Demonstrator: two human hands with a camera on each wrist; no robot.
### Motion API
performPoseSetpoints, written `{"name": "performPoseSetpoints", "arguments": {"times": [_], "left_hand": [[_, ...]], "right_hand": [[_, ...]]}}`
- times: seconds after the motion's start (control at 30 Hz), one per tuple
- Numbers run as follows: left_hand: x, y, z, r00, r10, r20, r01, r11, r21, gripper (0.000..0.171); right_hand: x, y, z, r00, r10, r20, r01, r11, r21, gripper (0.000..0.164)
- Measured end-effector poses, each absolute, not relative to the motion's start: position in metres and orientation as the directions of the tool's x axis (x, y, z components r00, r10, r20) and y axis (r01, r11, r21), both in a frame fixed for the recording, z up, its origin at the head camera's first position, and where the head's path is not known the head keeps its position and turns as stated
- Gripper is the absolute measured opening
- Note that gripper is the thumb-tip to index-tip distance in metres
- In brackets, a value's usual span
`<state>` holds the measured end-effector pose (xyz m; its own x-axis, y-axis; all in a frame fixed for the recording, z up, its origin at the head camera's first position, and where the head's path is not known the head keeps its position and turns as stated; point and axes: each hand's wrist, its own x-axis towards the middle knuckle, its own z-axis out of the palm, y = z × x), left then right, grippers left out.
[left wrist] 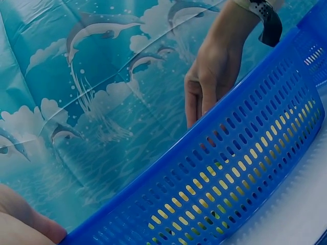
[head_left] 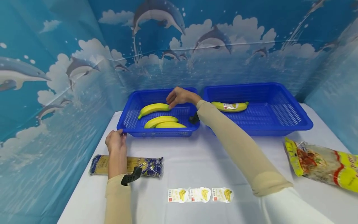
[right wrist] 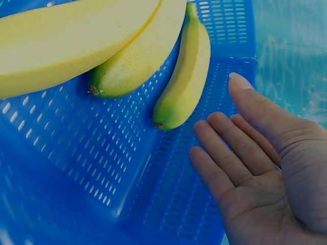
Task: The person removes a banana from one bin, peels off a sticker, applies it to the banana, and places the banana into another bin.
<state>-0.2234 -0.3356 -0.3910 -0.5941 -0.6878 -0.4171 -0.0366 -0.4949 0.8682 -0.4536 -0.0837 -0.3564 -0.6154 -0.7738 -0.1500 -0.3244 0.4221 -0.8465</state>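
My left hand (head_left: 115, 142) holds the front left corner of a blue plastic basket (head_left: 156, 131) by its rim; part of that hand (left wrist: 23, 217) shows at the lower left of the left wrist view. Inside the basket lie three yellow bananas: one banana (head_left: 154, 109) toward the back, and a second banana (head_left: 160, 120) beside a third banana (head_left: 171, 125) near the front wall. Over the basket's right half hovers my right hand (head_left: 180, 95), close to the end of the back banana. In the right wrist view its palm is bare and its fingers are loosely extended, apart from the bananas.
Another blue basket (head_left: 279, 127) stands to the right, holding a banana (head_left: 229, 106) with a label. A noodle packet (head_left: 139, 165) lies under my left forearm. Banana stickers (head_left: 200, 195) line the near table. A yellow-and-clear food bag (head_left: 321, 161) lies at right. Dolphin-print curtains (head_left: 212, 40) enclose the table.
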Motion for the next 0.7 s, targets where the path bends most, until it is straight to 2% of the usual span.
{"name": "performPoseSetpoints", "arguments": {"times": [0.23, 0.7], "left_hand": [[-0.224, -0.335, -0.391, -0.596, -0.690, -0.412, -0.035, -0.490, 0.871, 0.071], [-0.224, -0.335, -0.392, -0.585, -0.697, -0.415, -0.060, -0.473, 0.879, 0.069]], "right_hand": [[-0.459, -0.095, -0.367, -0.638, -0.747, -0.189, -0.311, 0.474, -0.823, 0.055], [-0.467, -0.115, -0.382, -0.691, -0.707, -0.154, -0.348, 0.512, -0.785, 0.057]]}}
